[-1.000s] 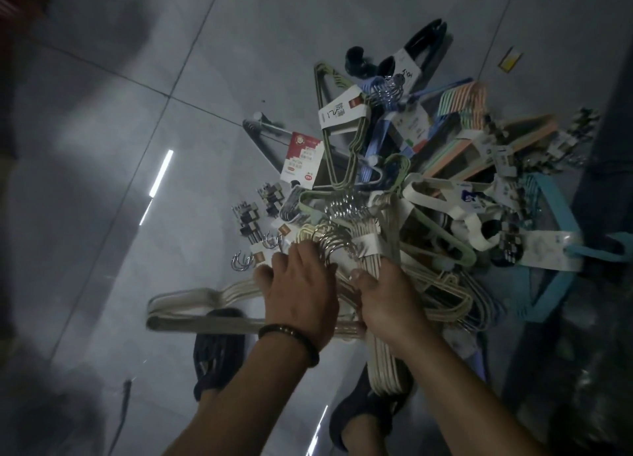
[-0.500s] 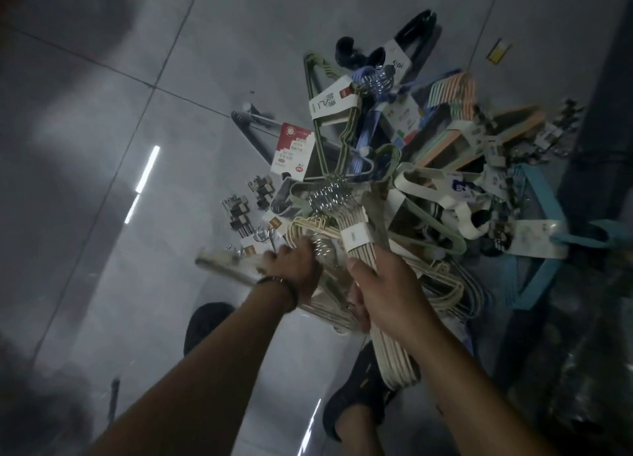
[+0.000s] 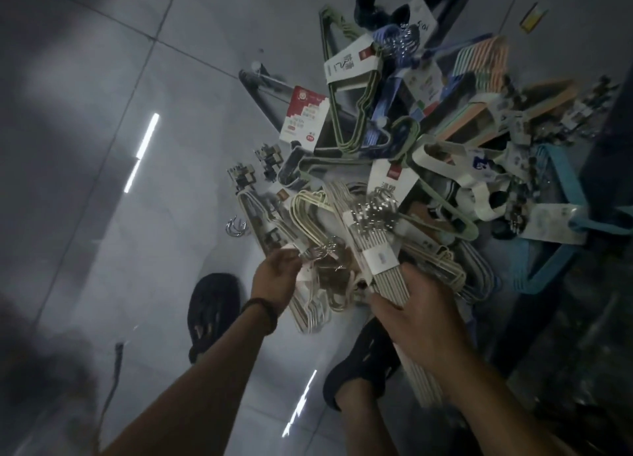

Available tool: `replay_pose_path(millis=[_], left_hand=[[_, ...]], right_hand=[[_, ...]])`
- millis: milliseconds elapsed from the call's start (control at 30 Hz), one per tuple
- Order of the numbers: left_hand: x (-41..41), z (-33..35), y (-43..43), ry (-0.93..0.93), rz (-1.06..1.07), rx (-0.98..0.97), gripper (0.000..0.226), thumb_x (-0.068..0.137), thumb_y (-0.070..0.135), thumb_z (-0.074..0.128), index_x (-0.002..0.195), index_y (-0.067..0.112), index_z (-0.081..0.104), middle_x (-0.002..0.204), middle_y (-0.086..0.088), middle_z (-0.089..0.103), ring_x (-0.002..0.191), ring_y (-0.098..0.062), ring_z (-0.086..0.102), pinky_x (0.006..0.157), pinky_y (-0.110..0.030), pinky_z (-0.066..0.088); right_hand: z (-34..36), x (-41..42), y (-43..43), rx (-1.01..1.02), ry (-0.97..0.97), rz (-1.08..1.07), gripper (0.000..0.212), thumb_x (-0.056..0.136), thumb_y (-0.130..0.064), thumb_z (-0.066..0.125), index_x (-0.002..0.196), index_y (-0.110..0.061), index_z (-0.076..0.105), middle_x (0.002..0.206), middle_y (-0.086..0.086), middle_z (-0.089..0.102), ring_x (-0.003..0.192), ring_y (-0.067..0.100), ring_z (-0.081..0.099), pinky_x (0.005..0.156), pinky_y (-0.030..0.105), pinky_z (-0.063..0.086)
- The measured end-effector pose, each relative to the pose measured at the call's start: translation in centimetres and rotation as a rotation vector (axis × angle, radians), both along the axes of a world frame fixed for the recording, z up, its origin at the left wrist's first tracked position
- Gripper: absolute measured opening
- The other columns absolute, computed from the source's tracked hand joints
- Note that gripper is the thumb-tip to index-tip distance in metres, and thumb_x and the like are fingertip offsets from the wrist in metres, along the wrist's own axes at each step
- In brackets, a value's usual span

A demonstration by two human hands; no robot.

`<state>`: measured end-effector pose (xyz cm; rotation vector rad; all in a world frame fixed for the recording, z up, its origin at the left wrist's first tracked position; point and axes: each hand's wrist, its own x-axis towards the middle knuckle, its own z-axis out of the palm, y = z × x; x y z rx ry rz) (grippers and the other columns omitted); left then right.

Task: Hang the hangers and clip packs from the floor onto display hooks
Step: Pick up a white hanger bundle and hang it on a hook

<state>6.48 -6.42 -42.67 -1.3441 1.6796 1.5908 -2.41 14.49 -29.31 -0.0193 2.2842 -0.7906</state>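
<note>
A tangled heap of banded hanger bundles and small clip packs lies on the grey tiled floor. My right hand grips a cream hanger bundle below its white paper band, the metal hooks pointing away from me. My left hand holds a second cream hanger bundle near its cluster of metal hooks, lifted off the floor. Both bundles hang over the near edge of the heap.
My two dark shoes stand on the floor just below the hands. A red-and-white pack card lies at the heap's left side. Loose metal hooks lie left of the heap. A dark shelf base borders the right.
Both hands have lifted their cream bundles off the floor and toward me. The left bundle has swung from flat to steeply raised. The camera has risen slightly.
</note>
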Motion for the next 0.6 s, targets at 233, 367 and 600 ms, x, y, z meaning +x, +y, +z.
replay_pose_path(millis=[233, 367, 600], left_hand=[[3.7, 4.6, 0.2, -0.026, 0.556, 0.783, 0.057, 0.103, 0.06, 0.046, 0.137, 0.016, 0.062, 0.138, -0.016, 0.066, 0.124, -0.04, 0.063, 0.112, -0.062, 0.044], [3.8, 3.6, -0.6, 0.047, 0.611, 0.738, 0.044, 0.099, 0.01, 0.065, 0.141, 0.019, 0.055, 0.135, -0.02, 0.067, 0.113, -0.038, 0.068, 0.104, -0.061, 0.052], [4.4, -0.8, -3.8, -0.087, 0.533, 0.576, 0.049, 0.096, -0.003, 0.067, 0.133, 0.028, 0.057, 0.119, -0.014, 0.076, 0.104, -0.034, 0.075, 0.077, -0.048, 0.063]], right_hand=[[-0.1, 3.0, -2.6, -0.175, -0.389, -0.198, 0.013, 0.103, -0.032, 0.062, 0.115, -0.033, 0.064, 0.08, 0.001, 0.069, 0.065, 0.01, 0.067, 0.064, 0.036, 0.061], [-4.9, 4.6, -4.0, -0.031, -0.394, -0.006, 0.041, 0.109, -0.038, 0.047, 0.142, -0.015, 0.051, 0.087, 0.005, 0.062, 0.074, 0.014, 0.063, 0.072, 0.025, 0.054], [-12.1, 7.8, -6.0, 0.078, -0.457, 0.009, 0.033, 0.11, -0.034, 0.04, 0.114, -0.007, 0.059, 0.094, 0.011, 0.071, 0.085, 0.029, 0.071, 0.081, 0.049, 0.06]])
